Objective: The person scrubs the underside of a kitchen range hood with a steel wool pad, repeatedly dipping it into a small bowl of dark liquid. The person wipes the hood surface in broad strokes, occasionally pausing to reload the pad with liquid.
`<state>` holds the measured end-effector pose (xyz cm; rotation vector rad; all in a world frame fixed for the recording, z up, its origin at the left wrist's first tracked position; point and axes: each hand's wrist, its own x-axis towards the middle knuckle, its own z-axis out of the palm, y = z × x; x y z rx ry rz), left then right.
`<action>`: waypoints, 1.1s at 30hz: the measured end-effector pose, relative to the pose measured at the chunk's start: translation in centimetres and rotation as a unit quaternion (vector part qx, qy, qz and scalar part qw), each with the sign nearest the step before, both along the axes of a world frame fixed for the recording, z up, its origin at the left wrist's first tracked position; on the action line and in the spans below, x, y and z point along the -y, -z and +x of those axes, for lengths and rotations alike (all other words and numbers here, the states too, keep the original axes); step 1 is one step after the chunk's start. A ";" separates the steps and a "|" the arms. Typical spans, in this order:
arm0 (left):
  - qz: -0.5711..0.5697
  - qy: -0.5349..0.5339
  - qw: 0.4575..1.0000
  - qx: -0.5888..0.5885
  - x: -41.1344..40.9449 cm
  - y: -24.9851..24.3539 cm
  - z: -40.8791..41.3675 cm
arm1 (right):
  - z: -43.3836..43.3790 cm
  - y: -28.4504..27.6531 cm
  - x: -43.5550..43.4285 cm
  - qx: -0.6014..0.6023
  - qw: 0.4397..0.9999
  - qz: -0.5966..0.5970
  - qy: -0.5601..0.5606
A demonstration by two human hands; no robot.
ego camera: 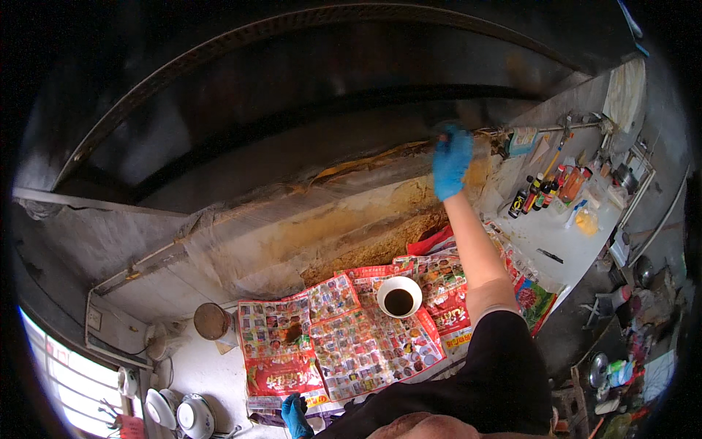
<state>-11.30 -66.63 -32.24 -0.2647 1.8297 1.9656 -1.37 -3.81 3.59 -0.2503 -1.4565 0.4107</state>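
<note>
My right hand, in a blue glove, reaches up to the lower edge of a dark, grimy range hood. Motion blurs its fingers, and a dark patch at their tips could be a held thing. Below it runs a wall with yellow-brown grease stains. At the bottom of the view, my left hand, also in a blue glove, is beside the front edge of printed flyers; its fingers are partly hidden. On these flyers stands a white bowl with dark liquid in it.
Sauce bottles and a yellow item stand on the white counter at right. At left are a rusty-topped canister, stacked bowls and a barred window. A dark stain marks the flyers.
</note>
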 end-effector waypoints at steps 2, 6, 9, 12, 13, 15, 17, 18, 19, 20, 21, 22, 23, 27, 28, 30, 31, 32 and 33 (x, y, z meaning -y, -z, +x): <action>-0.002 0.019 1.000 0.012 1.8 3.6 -1.3 | 0.2 1.3 -3.6 -0.324 0.879 -0.129 -0.325; -0.012 0.072 0.997 -0.033 1.0 3.4 -1.6 | -6.2 1.7 6.4 0.058 0.987 -0.003 0.148; -0.003 0.121 0.992 -0.027 -4.4 -2.6 0.1 | -7.7 -0.7 11.5 0.129 0.954 0.205 0.176; -0.001 0.138 0.989 -0.050 -5.9 -5.1 0.5 | -5.3 -1.2 7.8 0.189 0.951 0.181 0.162; -0.018 0.113 0.992 -0.060 -5.7 -5.0 1.0 | -4.4 -0.4 4.7 0.099 0.994 0.045 0.027; -0.034 0.093 0.993 -0.056 -5.4 -4.1 0.9 | -0.8 0.8 -1.2 -0.147 0.961 -0.104 -0.211; -0.047 0.083 0.994 -0.045 -5.3 -3.0 0.5 | 2.5 1.3 -7.0 -0.312 0.906 -0.187 -0.218; -0.051 0.088 0.994 -0.043 -5.5 -2.6 0.3 | 3.6 1.4 -7.8 -0.319 0.913 -0.195 -0.167; -0.052 0.093 0.993 -0.041 -5.7 -2.1 0.2 | 4.7 1.4 -8.6 -0.323 0.917 -0.203 -0.115; -0.050 0.103 0.992 -0.043 -6.8 -2.0 -0.3 | 4.5 0.9 -8.5 -0.321 0.926 -0.172 -0.103; -0.053 0.112 0.991 -0.044 -7.4 -2.1 -0.3 | 3.8 0.8 -8.1 -0.315 0.933 -0.148 -0.093; -0.055 0.123 0.990 -0.045 -7.9 -2.1 -0.3 | 2.5 1.3 -6.9 -0.173 0.975 -0.114 0.083; -0.060 0.118 0.990 -0.045 -7.6 -2.5 0.3 | 1.3 0.9 -1.8 -0.054 0.992 -0.057 0.094; -0.047 0.168 0.983 -0.055 -11.8 -4.5 1.3 | 0.7 -0.6 3.0 0.022 0.991 0.036 0.127; -0.043 0.171 0.983 -0.055 -12.4 -4.6 1.8 | 2.1 -1.1 1.5 0.019 0.988 0.037 0.150; -0.050 0.168 0.983 -0.049 -12.6 -4.3 2.5 | 4.9 -1.5 -3.4 -0.148 0.986 -0.074 -0.001; -0.054 0.164 0.984 -0.043 -12.5 -3.7 2.9 | 6.1 -0.9 -7.2 -0.298 0.921 -0.182 -0.175; -0.058 0.161 0.984 -0.038 -12.4 -3.2 3.4 | 8.8 -0.5 -11.8 -0.275 0.944 -0.175 -0.056; -0.058 0.163 0.984 -0.035 -12.8 -2.7 3.8 | 11.2 -0.7 -14.9 -0.252 0.952 -0.160 0.067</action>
